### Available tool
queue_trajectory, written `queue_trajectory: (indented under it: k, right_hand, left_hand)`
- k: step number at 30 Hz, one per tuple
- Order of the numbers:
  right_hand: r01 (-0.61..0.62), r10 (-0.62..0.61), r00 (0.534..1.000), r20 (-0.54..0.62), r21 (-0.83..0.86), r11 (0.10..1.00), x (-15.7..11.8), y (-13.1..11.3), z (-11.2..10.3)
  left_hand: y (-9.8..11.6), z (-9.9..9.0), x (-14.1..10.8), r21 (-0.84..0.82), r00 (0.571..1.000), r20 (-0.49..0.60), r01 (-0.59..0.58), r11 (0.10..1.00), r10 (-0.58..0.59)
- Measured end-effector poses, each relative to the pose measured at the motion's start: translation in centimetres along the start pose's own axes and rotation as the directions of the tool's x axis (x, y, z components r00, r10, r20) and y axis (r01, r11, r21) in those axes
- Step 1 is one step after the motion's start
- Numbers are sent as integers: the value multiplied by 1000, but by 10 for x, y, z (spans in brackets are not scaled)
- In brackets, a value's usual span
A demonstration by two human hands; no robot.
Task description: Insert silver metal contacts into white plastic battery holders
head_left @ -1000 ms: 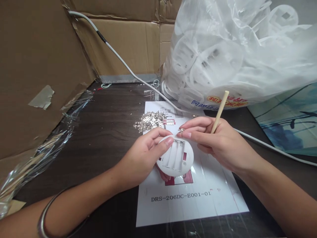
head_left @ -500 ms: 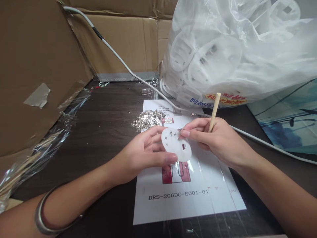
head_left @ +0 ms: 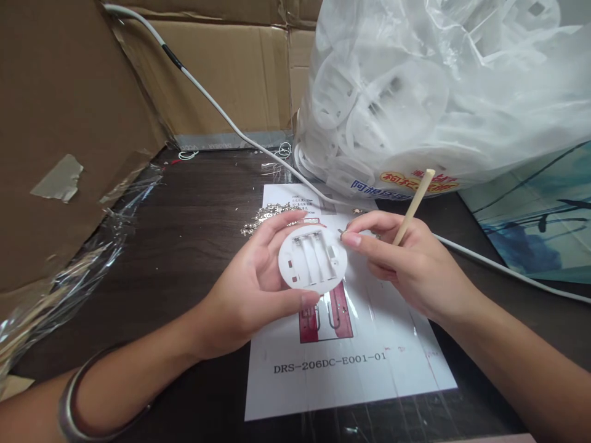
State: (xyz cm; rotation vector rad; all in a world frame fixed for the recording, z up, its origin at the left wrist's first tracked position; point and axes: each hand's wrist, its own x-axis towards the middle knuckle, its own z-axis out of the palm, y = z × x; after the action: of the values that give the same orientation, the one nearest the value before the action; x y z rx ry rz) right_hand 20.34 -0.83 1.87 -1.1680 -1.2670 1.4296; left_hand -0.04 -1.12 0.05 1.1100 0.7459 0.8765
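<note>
Your left hand [head_left: 249, 292] clamps the white disc [head_left: 313, 259]; your right hand [head_left: 406, 264] pinches, probably, a clip [head_left: 342, 232] a slackened grip could drop.

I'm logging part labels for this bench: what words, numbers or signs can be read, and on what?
"DRS-206DC-E001-01": printed low on the paper sheet.
"枸杞", as far as it reads: on the plastic bag; its other coloured characters are unclear or partly behind the wooden stick.
Small lines near the sheet's top: too small to read.
Grey strip along the cardboard's foot: lettering too blurred.
</note>
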Motion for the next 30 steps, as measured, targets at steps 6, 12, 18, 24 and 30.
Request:
queue_trajectory:
  k: [6, 12, 18, 24, 30]
  right_hand:
    - [-148, 153, 978, 138, -52, 988, -8, -2, 5]
    - [-167, 155, 966, 207, 40, 985, -10, -2, 8]
    - [-84, 83, 990, 114, 5, 996, -5, 0, 7]
    - [29, -27, 1000, 15, -235, 972, -8, -4, 5]
    - [-175, 190, 958, 215, -88, 981, -12, -7, 12]
  left_hand:
    - [-10, -5, -5, 664, 894, 7, -339, 667, 448]
    - [-5, -5, -10, 742, 867, 195, -436, 510, 458]
    - [-8, -4, -9, 703, 858, 220, -470, 535, 464]
    - [-8, 0, -12, 773, 858, 121, -397, 495, 500]
    - [-11, 1, -13, 819, 851, 82, -354, 452, 519]
